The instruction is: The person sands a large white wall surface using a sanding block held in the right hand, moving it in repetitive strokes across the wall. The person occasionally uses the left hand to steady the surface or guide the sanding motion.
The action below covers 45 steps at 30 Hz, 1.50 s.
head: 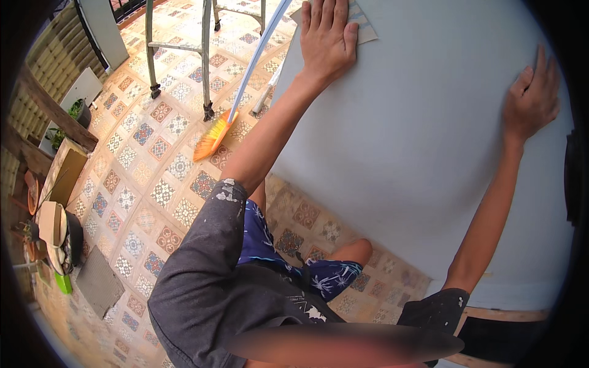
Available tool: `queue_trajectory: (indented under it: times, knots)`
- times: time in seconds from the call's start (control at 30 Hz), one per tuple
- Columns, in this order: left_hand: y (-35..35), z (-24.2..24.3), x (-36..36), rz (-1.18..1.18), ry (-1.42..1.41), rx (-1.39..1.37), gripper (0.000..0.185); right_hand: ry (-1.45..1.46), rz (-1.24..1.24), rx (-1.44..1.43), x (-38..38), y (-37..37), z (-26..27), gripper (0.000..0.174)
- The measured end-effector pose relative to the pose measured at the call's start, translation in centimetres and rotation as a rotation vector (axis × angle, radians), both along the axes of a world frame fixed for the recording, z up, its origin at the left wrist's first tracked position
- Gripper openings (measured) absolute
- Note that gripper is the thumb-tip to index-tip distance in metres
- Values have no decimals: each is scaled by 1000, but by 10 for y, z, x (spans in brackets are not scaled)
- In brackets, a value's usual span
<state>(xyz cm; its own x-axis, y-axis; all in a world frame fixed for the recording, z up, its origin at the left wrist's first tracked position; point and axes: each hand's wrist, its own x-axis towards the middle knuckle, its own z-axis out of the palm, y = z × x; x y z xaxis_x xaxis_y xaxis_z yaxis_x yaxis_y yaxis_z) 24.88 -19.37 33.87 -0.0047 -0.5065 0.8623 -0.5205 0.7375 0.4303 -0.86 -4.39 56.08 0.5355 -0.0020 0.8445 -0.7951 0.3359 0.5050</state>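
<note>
A grey wall (391,138) stands close in front of me. Near the top of the picture, my left hand (329,39) lies flat over a sheet of paper (367,32) with pale blue stripes, at the wall's left edge. Part of the sheet is hidden under the hand and cut off by the frame. At the right, my right hand (531,99) is against the same wall, fingers pointing up and slightly spread, with nothing seen in it. A shadow falls on the wall beside the right arm.
An orange and yellow broom (216,135) with a light blue handle leans left of the wall. Behind it are stepladder legs (205,60) on patterned floor tiles (161,193). Far left are potted plants (79,112), wooden beams (50,106) and a flat grey cardboard piece (100,281).
</note>
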Motion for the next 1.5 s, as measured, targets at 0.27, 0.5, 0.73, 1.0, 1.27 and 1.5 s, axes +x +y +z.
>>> queue_trajectory:
  times: [0.27,0.5,0.73,1.0,1.27,1.5]
  knots:
    - [-12,-11,-4,133,219,-113,64,-7,-108,294,78,-31,-40,54]
    - [-32,125,25,-16,124,-191,51,-9,-190,273,88,-26,-26,58]
    - [24,1,19,23,88,-198,62,-52,-169,278,95,-25,-24,55]
    - [-51,183,36,87,174,-486,63,-20,-149,271,94,-27,-26,55]
    - [8,43,39,20,55,-97,66,-14,-189,259,96,-27,-22,62]
    - [-40,169,39,-257,436,-137,57,10,-194,244,93,-33,-27,62]
